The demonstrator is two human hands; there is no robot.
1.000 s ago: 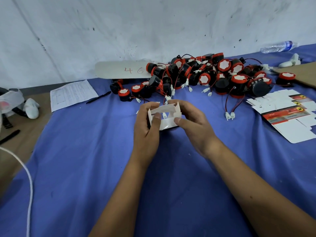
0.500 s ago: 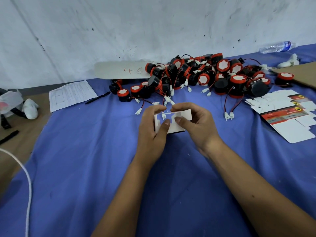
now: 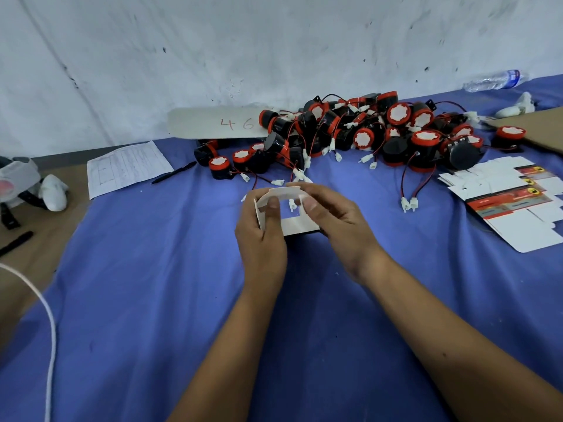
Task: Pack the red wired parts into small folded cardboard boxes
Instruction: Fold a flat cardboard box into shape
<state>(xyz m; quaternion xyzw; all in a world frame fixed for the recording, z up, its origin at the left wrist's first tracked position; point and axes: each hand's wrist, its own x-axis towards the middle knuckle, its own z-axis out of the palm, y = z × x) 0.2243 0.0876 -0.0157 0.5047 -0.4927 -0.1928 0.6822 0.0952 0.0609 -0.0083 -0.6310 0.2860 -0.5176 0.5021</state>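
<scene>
Scuffed white wall [image 3: 274, 41] behind a blue-clothed table [image 3: 152, 300], in dim light.

**Single head-worn view, forward and down**

One wide-angle camera only, worn on the person's head. It looks forward and downward across the blue cloth [image 3: 146, 300] toward the white wall [image 3: 274, 50] at the far edge. Both forearms enter from the bottom of the frame, close to the lens; the wall lies farthest away. Straight edges bow near the borders. No second view to compare.
</scene>
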